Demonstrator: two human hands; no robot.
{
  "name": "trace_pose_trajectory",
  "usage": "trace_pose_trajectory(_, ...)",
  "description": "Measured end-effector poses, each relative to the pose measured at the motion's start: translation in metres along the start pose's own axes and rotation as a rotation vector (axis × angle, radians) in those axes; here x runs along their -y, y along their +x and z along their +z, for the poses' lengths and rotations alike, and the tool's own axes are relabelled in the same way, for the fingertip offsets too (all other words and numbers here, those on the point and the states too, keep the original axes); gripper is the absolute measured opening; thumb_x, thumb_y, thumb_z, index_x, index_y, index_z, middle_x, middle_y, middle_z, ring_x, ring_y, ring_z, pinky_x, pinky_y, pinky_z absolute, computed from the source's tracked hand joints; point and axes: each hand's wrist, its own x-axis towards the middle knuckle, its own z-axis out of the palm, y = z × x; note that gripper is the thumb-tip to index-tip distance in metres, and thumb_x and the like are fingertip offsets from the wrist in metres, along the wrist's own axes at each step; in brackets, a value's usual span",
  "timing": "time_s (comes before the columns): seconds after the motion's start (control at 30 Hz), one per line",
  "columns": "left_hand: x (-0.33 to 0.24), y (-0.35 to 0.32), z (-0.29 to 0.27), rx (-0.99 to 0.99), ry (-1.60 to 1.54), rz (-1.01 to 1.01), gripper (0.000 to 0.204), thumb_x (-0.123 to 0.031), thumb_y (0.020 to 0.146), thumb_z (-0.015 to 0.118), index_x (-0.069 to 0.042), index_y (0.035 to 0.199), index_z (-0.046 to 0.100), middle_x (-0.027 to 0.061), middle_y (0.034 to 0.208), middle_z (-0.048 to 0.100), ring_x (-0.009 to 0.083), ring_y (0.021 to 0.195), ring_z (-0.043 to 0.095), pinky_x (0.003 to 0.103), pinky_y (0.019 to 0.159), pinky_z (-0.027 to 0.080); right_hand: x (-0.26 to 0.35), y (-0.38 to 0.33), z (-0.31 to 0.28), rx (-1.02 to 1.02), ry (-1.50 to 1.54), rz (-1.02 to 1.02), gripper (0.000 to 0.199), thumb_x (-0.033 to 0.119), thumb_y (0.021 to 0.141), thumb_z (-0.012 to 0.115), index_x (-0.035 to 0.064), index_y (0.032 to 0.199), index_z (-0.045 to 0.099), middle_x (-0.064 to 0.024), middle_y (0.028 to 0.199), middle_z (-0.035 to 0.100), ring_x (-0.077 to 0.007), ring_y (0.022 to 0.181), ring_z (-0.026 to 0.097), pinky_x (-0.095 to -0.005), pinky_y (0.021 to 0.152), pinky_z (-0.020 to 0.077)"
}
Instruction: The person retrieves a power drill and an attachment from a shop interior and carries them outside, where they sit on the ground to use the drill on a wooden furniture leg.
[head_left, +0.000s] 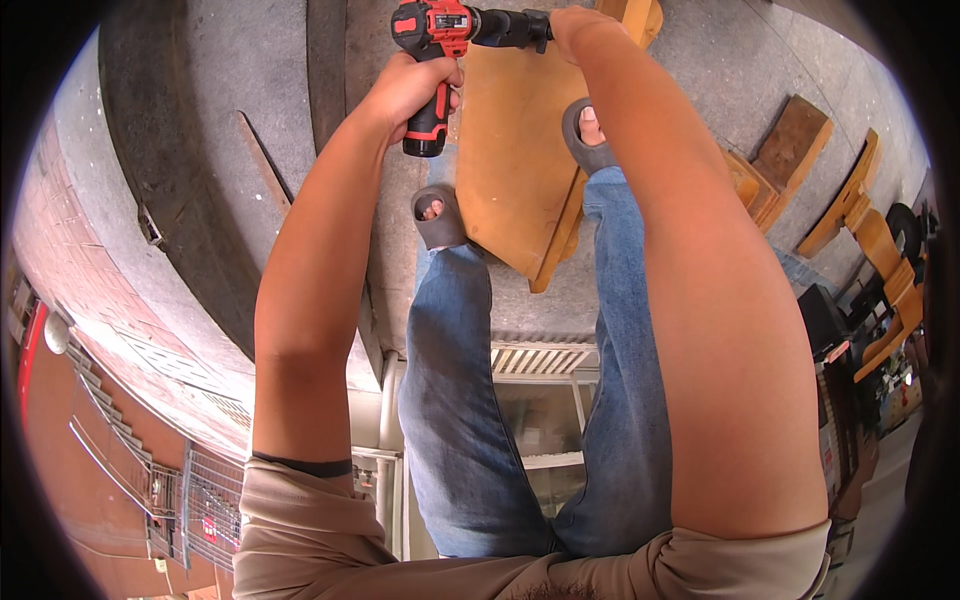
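Far centre, our left hand (410,85) grips the drill (432,27); our right hand (573,32) meets its attachment (503,28), how tightly we cannot tell. We seem to be steadying it; next calls for firm alignment.

Panel (520,160) between the feet (440,222), drill (432,32) left of its far end, wood pieces (793,142) farther right

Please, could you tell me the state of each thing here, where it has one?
Drill: held; running or stopped, cannot tell.
Attachment: fitted to the drill's front.
Left hand: closed around the drill's handle.
Right hand: at the attachment's far end; fingers mostly hidden.
Panel: between the feet.
Left sandal: worn, toes showing.
Right sandal: worn, toes showing.
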Motion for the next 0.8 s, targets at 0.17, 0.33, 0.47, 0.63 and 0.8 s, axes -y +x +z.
trace_pose_trajectory(0.17,0.003,-0.001,0.0,0.004,-0.009,-0.005,0.009,-0.01,0.086,0.065,-0.003,0.091,0.064,0.0094,0.073,0.066,0.0164,0.061,0.064,0.036,0.05,0.056,0.005,-0.022,-0.008,0.025,-0.083,-0.055,0.041,0.003,0.092,0.064,0.0099,0.132,0.066,-0.0128,0.135,0.068,-0.034,0.125,0.066,-0.0491,0.098,0.0585)
trace_pose_trajectory(0.33,0.005,0.0,-0.002,0.018,-0.022,-0.02,0.011,-0.011,0.086,0.065,-0.002,0.093,0.065,0.008,0.076,0.066,0.0152,0.064,0.065,0.035,0.052,0.056,0.008,-0.028,-0.005,-0.012,-0.08,-0.038,0.05,-0.005,0.091,0.063,0.0107,0.138,0.062,-0.0117,0.141,0.064,-0.0365,0.127,0.064,-0.0506,0.098,0.0586)
trace_pose_trajectory(0.47,0.004,0.0,-0.002,0.03,0.0,-0.033,0.016,-0.013,0.086,0.066,-0.001,0.097,0.066,0.0063,0.083,0.068,0.0139,0.068,0.067,0.033,0.057,0.056,0.011,-0.036,-0.013,0.0,-0.075,-0.022,0.052,-0.006,0.089,0.066,0.011,0.138,0.063,-0.0117,0.143,0.063,-0.0356,0.127,0.064,-0.0501,0.098,0.0587)
trace_pose_trajectory(0.63,0.01,0.004,-0.006,0.036,0.008,-0.026,0.016,-0.013,0.087,0.066,-0.001,0.098,0.066,0.0062,0.083,0.068,0.0137,0.068,0.067,0.033,0.056,0.057,0.014,-0.037,-0.018,0.057,-0.077,-0.022,0.052,-0.006,0.088,0.066,0.011,0.137,0.064,-0.0111,0.142,0.064,-0.035,0.127,0.065,-0.0491,0.098,0.0589)
trace_pose_trajectory(0.8,0.004,-0.002,-0.002,0.033,-0.002,-0.045,0.016,-0.013,0.087,0.066,-0.001,0.097,0.066,0.0064,0.083,0.068,0.0138,0.068,0.067,0.033,0.057,0.057,0.013,-0.037,-0.016,0.032,-0.076,-0.019,0.051,-0.006,0.088,0.066,0.0114,0.136,0.065,-0.0111,0.14,0.066,-0.0351,0.126,0.065,-0.0495,0.097,0.059)
